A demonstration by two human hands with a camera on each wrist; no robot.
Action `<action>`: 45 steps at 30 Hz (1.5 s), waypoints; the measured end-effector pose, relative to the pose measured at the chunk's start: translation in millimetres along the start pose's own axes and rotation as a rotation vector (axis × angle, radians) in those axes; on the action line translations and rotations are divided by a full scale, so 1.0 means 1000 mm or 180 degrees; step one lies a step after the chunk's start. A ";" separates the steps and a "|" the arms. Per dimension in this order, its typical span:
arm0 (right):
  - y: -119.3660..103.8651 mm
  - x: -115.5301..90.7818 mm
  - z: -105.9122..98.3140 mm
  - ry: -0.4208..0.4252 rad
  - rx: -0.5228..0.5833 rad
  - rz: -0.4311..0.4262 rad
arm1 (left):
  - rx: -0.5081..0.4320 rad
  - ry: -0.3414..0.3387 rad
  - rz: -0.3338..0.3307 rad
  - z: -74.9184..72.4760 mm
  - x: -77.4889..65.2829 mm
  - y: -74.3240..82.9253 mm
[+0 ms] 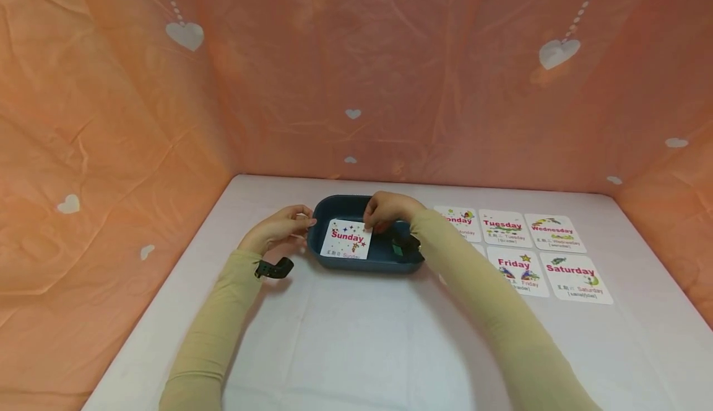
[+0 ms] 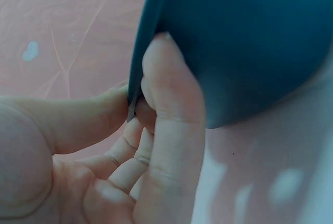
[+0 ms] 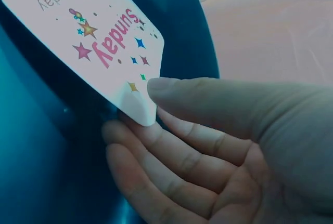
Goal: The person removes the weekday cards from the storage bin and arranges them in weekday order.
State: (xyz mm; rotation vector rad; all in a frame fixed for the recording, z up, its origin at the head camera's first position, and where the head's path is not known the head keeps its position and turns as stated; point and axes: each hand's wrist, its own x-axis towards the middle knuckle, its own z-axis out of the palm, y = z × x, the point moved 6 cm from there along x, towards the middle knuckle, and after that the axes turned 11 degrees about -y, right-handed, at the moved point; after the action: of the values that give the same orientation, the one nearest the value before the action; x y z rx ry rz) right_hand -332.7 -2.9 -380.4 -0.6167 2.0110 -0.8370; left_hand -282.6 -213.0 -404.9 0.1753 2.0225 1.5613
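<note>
A dark blue tray (image 1: 334,263) with raised sides lies on the white table. My left hand (image 1: 281,226) pinches its left rim between thumb and fingers; in the left wrist view the tray wall (image 2: 250,42) rises beside the fingers (image 2: 174,99). Inside the tray is a white "Sunday" flash card (image 1: 346,241) with coloured stars. One corner of that card (image 3: 104,42) is pinched by my right hand (image 1: 390,208), thumb on the printed face and fingers behind. Whether the card touches the tray floor I cannot tell.
Flash cards lie in two rows to the right: Monday (image 1: 465,228), partly covered by my right sleeve, Tuesday (image 1: 504,230), Wednesday (image 1: 554,233), Friday (image 1: 523,278) and Saturday (image 1: 576,281). Another card between them is mostly hidden by the sleeve. Orange cloth with hearts (image 1: 356,77) encloses the table.
</note>
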 end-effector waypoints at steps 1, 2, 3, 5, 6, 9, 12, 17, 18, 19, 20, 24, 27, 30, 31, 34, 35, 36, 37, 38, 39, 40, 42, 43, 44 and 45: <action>0.000 0.000 0.000 0.0006 0.0034 -0.0007 | 0.0010 -0.0016 0.0023 0.000 0.000 0.000; -0.001 -0.001 0.000 0.0013 0.0081 -0.0016 | 0.0002 -0.0008 0.0036 0.000 0.000 0.000; -0.001 -0.001 0.000 0.0015 0.0120 -0.0012 | 0.0000 -0.0005 0.0050 0.000 -0.001 0.000; 0.000 0.001 0.000 0.0021 0.0147 -0.0037 | 0.0010 0.0024 0.0067 -0.001 -0.002 0.000; -0.001 0.001 0.000 0.0009 0.0142 -0.0049 | 0.0001 0.0043 0.0072 -0.001 -0.003 0.000; -0.003 0.002 0.002 -0.0014 0.0110 -0.0116 | 0.0006 0.0095 0.0059 -0.002 -0.004 0.000; -0.006 0.000 0.003 0.0008 0.0081 -0.0211 | -0.0004 0.0109 0.0045 -0.002 -0.003 0.000; -0.006 -0.009 -0.004 0.0142 0.0145 -0.0415 | 0.0008 0.0086 0.0033 -0.001 -0.001 -0.001; -0.005 -0.012 -0.007 0.0179 0.0159 -0.0450 | 0.0005 0.0089 0.0021 -0.002 -0.001 -0.001; -0.004 -0.015 -0.010 0.0223 0.0173 -0.0479 | 0.0019 0.0091 0.0010 -0.002 -0.001 -0.001; -0.003 -0.019 -0.012 0.0261 0.0173 -0.0519 | 0.0033 0.0089 -0.0001 -0.002 0.000 -0.001; 0.002 -0.035 -0.025 0.0448 0.0308 -0.0609 | 0.0062 0.0039 -0.0036 -0.003 0.000 -0.001; 0.007 -0.050 -0.035 0.0603 0.0438 -0.0664 | 0.0036 -0.0030 -0.0008 -0.002 0.001 0.001; 0.013 -0.066 -0.045 0.0775 0.0493 -0.0735 | -0.0006 -0.0072 0.0027 -0.002 0.002 0.004; 0.015 -0.072 -0.048 0.0830 0.0514 -0.0765 | -0.0022 -0.0074 0.0033 -0.002 0.002 0.004; 0.022 -0.088 -0.056 0.1001 0.0551 -0.0836 | -0.0033 -0.0068 0.0024 -0.002 0.001 0.005; 0.025 -0.093 -0.057 0.1053 0.0555 -0.0853 | -0.0031 -0.0058 0.0029 -0.003 0.000 0.004; 0.027 -0.098 -0.059 0.1099 0.0576 -0.0880 | -0.0028 -0.0062 0.0043 -0.003 -0.001 0.004; 0.031 -0.102 -0.060 0.1143 0.0594 -0.0900 | -0.0040 -0.0055 0.0048 -0.003 -0.003 0.004; 0.034 -0.107 -0.061 0.1183 0.0610 -0.0909 | -0.0029 -0.0056 0.0062 -0.003 -0.004 0.004; 0.038 -0.112 -0.061 0.1219 0.0646 -0.0907 | -0.0038 -0.0050 0.0073 -0.003 -0.005 0.003; 0.042 -0.117 -0.062 0.1260 0.0664 -0.0905 | -0.0042 -0.0059 0.0094 -0.003 -0.006 0.003; 0.050 -0.127 -0.063 0.1337 0.0714 -0.0885 | -0.0055 -0.0070 0.0119 -0.002 -0.007 0.002; 0.055 -0.133 -0.064 0.1370 0.0717 -0.0866 | -0.0069 -0.0065 0.0118 -0.002 -0.007 0.002; 0.060 -0.139 -0.064 0.1398 0.0731 -0.0856 | -0.0071 -0.0067 0.0120 -0.002 -0.007 0.002; 0.065 -0.145 -0.064 0.1434 0.0726 -0.0827 | -0.0098 -0.0058 0.0113 -0.002 -0.006 0.001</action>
State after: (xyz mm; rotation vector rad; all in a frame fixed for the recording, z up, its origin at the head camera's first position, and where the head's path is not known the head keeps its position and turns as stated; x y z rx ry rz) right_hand -319.1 159.5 -327.0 -0.6036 2.2115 -1.4457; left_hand -278.5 -216.9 -401.0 0.2139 1.9902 1.6058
